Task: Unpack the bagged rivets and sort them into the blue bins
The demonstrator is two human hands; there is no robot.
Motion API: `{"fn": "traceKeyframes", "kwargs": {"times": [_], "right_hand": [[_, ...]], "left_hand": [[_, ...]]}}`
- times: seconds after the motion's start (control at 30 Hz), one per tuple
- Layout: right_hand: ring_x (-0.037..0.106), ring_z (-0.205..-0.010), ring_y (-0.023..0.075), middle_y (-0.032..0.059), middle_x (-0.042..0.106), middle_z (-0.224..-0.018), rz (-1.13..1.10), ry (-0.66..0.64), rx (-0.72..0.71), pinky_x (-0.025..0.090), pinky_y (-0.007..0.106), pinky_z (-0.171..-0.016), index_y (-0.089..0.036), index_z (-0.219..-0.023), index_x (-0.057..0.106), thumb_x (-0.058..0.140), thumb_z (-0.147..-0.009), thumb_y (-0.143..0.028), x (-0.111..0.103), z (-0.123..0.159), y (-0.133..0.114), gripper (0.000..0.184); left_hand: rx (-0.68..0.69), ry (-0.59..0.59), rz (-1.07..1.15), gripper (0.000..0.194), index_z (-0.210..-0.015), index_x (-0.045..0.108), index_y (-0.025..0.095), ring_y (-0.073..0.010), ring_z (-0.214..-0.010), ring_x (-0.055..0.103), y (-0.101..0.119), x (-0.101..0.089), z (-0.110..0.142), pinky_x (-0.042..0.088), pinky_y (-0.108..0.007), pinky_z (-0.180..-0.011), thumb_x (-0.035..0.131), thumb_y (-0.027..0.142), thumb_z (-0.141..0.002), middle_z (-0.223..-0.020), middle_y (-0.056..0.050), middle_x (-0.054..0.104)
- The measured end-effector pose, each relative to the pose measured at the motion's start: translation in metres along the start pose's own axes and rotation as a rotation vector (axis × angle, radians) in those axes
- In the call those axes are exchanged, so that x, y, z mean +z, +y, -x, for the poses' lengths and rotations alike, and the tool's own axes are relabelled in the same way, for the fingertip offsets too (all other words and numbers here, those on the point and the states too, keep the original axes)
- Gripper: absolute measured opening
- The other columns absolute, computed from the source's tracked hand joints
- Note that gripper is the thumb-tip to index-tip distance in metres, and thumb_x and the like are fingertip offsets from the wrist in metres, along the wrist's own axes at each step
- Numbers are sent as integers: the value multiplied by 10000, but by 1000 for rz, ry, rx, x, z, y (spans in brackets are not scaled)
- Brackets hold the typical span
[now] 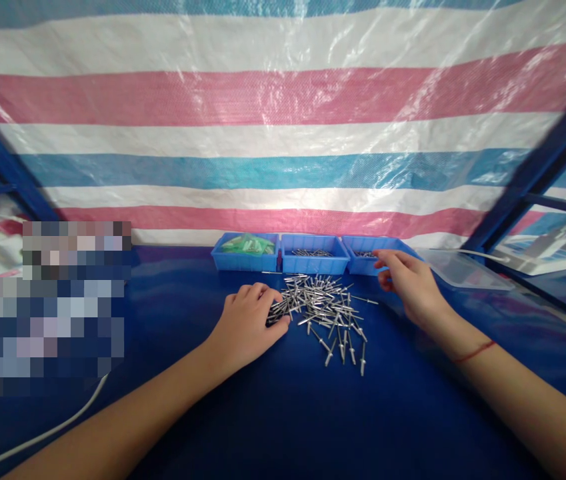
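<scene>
A loose pile of silver pop rivets (pixel 320 300) lies on the blue table top. My left hand (pixel 250 320) rests at the pile's left edge, its fingers curved over some rivets and the thumb apart from them. My right hand (pixel 407 283) hovers at the front of the right blue bin (pixel 363 266). Its fingers are loosely bent with gaps between them, and no rivet shows in them. Rivets are visible in that bin, partly hidden by my hand. More rivets lie in the middle blue bin (pixel 315 262).
The left blue bin (pixel 245 262) holds green plastic packaging. A clear plastic lid or tray (pixel 467 270) lies at right. Blue frame posts (pixel 507 160) flank a striped sheet (pixel 283 97) behind. A white cable (pixel 70 421) crosses the left side, near a blurred-out area.
</scene>
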State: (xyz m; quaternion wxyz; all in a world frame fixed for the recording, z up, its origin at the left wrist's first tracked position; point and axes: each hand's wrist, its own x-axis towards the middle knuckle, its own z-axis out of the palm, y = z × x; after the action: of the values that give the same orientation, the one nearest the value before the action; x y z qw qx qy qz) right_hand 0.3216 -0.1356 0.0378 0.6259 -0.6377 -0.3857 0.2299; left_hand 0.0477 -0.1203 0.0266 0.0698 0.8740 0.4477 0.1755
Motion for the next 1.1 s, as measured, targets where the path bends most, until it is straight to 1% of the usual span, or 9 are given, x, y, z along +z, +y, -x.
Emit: {"fn": "traceKeyframes", "kwargs": {"times": [0.23,0.4,0.47,0.53,0.6,0.67,0.77,0.87,1.1], "right_hand": [[434,-435,101,-18,528,-544,237,-279,-216,339,226,-410,-150,-845,645,550,-762,-379,18,34,-9,261],[519,-527,126,30,633,-687,352,-387,-400,406,249,-487,-160,-868,662,502,-838,-376,26,54,-8,271],[571,-603,141,45,667,-778,355,-419,-462,443,260,-547,-170,-854,662,507,-847,-342,28,59,-7,231],[597,-654,149,48,678,-816,356,-449,-509,459,260,-574,-178,-836,661,517,-845,-305,29,64,-7,192],[597,-642,143,41,675,-790,358,-474,-544,457,250,-554,-182,-826,662,529,-839,-278,31,69,-10,164],[574,-588,129,34,665,-754,354,-495,-573,445,240,-515,-186,-827,664,539,-831,-263,32,75,-13,147],[539,-536,111,33,653,-749,332,-524,-590,437,235,-484,-187,-840,663,562,-815,-258,35,83,-18,126],[523,-518,105,29,637,-741,306,-515,-540,426,230,-462,-188,-858,655,586,-801,-271,38,87,-17,122],[536,-572,129,21,617,-695,171,-551,-410,438,252,-518,-185,-783,650,592,-811,-335,41,88,-11,163]], "left_hand": [[126,-8,-1,168,-944,634,233,-213,-947,546,3,0,-2,418,-357,-823,476,271,-901,-994,-20,628],[157,18,-32,165,-900,627,205,-199,-881,552,3,3,-4,425,-332,-778,463,226,-905,-959,-28,621],[143,53,-20,153,-888,622,201,-203,-900,545,3,5,-3,422,-336,-782,469,211,-899,-976,-32,615],[111,134,16,139,-887,618,206,-216,-956,524,5,5,-2,413,-351,-812,480,216,-896,-1003,-35,605],[85,204,75,131,-885,609,212,-219,-980,508,10,5,1,401,-361,-834,481,230,-901,-990,-31,602],[81,210,145,134,-879,594,217,-203,-941,516,16,4,3,398,-351,-822,466,239,-911,-942,-18,606],[87,165,223,140,-867,573,215,-185,-890,531,24,3,6,397,-333,-787,448,241,-922,-908,-5,610],[86,140,283,136,-864,561,212,-182,-885,538,28,3,7,396,-331,-785,441,231,-925,-908,-5,611],[158,166,358,103,-871,561,213,-187,-938,517,28,6,9,396,-344,-839,467,210,-911,-926,-18,600]]}}
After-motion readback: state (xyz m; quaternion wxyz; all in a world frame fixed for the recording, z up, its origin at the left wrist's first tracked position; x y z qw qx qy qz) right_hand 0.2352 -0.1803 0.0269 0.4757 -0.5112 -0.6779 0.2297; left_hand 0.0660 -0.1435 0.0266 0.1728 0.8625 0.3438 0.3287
